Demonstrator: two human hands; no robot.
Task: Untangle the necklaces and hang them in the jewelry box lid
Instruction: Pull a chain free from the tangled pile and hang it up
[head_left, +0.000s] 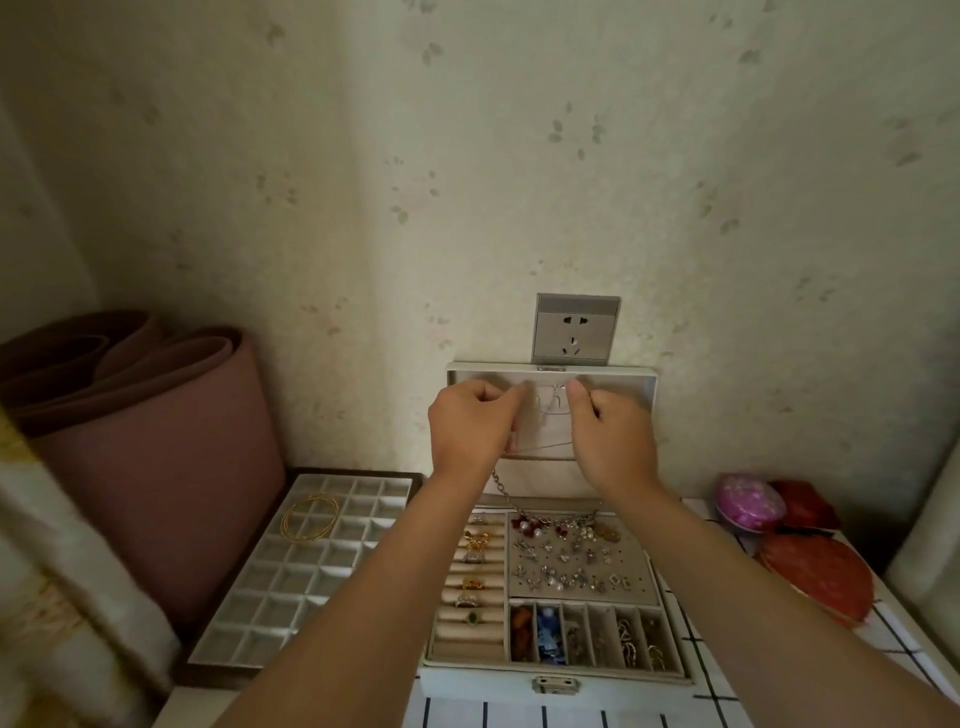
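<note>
Head view: both hands, left (475, 423) and right (608, 434), pinch a thin chain (540, 447) at the lid's (649, 410) top edge, likely to hook it.

White jewelry box lid (626, 387) upright at the box's 12 o'clock; thin silver necklace (545, 447) strung across it, beaded chain necklace (558, 521) drooping toward 6.

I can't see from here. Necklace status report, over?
Left hand and right hand at lid, both pinching thin chain. Charm necklace droops below. Nothing blocking.
</note>
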